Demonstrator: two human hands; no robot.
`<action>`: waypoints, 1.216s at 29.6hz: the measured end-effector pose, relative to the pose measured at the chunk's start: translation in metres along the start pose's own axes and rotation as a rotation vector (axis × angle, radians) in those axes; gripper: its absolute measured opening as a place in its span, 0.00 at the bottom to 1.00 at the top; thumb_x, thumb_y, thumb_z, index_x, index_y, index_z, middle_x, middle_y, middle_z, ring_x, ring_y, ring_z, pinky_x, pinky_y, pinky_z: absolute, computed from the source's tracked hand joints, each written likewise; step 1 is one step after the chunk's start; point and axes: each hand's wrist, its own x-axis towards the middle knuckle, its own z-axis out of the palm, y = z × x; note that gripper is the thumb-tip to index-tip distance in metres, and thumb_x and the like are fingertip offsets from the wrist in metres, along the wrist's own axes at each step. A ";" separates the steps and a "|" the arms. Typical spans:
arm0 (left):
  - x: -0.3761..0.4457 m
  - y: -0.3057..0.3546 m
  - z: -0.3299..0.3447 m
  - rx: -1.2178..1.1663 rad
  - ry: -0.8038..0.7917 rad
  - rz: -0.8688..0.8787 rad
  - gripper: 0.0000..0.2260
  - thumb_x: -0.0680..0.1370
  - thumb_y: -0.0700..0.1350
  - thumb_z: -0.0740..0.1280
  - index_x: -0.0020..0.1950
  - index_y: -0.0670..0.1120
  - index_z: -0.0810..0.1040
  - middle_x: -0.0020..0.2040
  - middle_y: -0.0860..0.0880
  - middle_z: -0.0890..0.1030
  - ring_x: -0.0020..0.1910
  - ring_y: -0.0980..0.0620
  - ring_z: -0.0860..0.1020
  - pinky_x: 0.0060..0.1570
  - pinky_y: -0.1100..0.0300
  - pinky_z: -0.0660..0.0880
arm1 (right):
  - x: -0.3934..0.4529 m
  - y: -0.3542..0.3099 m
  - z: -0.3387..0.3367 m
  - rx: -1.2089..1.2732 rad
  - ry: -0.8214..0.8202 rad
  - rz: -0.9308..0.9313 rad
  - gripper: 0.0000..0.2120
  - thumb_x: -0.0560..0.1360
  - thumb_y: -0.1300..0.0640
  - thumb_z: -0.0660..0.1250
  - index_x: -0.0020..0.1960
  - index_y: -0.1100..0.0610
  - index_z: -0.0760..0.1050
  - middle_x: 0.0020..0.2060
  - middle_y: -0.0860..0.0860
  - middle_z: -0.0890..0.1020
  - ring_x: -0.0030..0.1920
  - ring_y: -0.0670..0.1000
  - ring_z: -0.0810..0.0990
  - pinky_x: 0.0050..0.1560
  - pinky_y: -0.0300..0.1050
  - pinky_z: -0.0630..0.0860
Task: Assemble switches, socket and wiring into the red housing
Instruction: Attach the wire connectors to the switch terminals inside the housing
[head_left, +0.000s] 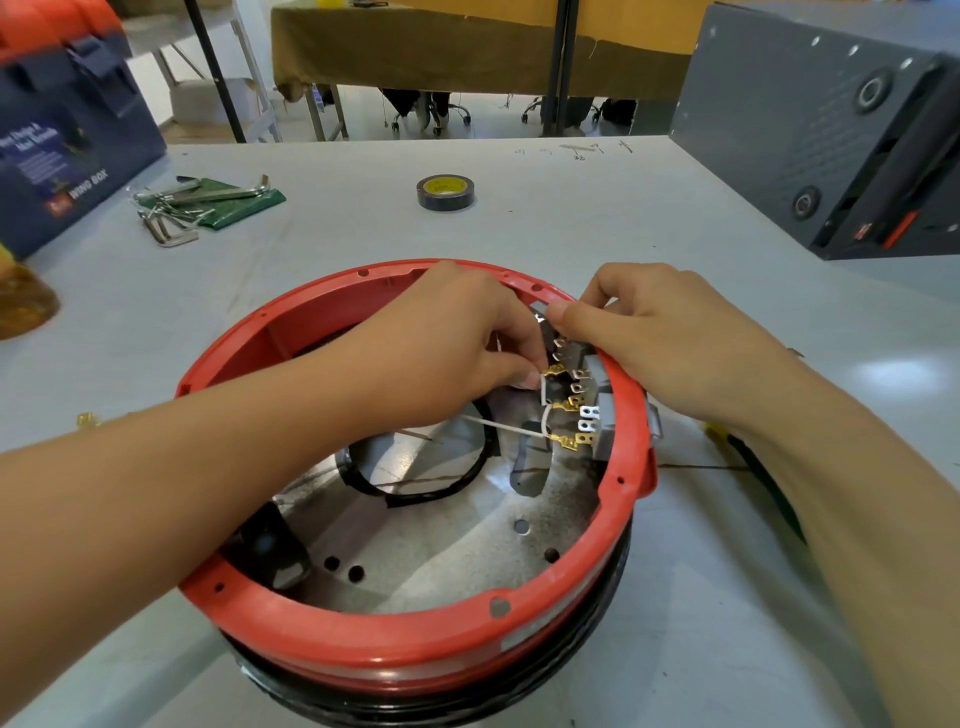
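The round red housing (363, 639) lies open side up on the grey table, with a metal plate inside. Grey switches (597, 410) with metal tabs line its inner right wall. White wires (498, 426) ending in brass terminals (563, 441) run to those tabs. My left hand (447, 338) reaches inside the housing and pinches a brass terminal on a white wire beside the upper switch. My right hand (654, 332) rests over the right rim, its thumb and fingers gripping the top switch (540, 312) from outside.
A roll of black tape (445, 192) sits at the table's middle back. Hex keys on a green pouch (208, 205) lie at back left by a blue box (67, 150). A grey machine case (831, 130) stands at back right. A dark cable (763, 483) trails right of the housing.
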 end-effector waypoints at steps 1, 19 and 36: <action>0.000 0.000 0.000 0.005 0.002 0.002 0.02 0.73 0.46 0.71 0.42 0.52 0.84 0.39 0.57 0.80 0.39 0.58 0.76 0.40 0.66 0.69 | 0.000 0.000 0.000 0.001 -0.002 -0.001 0.17 0.75 0.42 0.60 0.44 0.56 0.75 0.32 0.51 0.79 0.32 0.46 0.74 0.32 0.41 0.66; 0.000 0.000 -0.005 -0.029 0.065 -0.051 0.01 0.70 0.45 0.74 0.38 0.51 0.84 0.33 0.54 0.83 0.35 0.60 0.78 0.34 0.73 0.70 | 0.001 0.001 0.000 0.007 0.005 0.003 0.16 0.75 0.43 0.61 0.43 0.56 0.75 0.31 0.50 0.78 0.32 0.46 0.74 0.31 0.40 0.65; 0.001 -0.005 -0.006 -0.055 0.078 -0.158 0.06 0.70 0.42 0.74 0.38 0.53 0.82 0.30 0.56 0.80 0.32 0.64 0.77 0.32 0.76 0.70 | 0.002 0.005 0.001 0.170 -0.023 0.019 0.14 0.74 0.43 0.63 0.40 0.53 0.77 0.25 0.45 0.73 0.21 0.39 0.70 0.30 0.38 0.65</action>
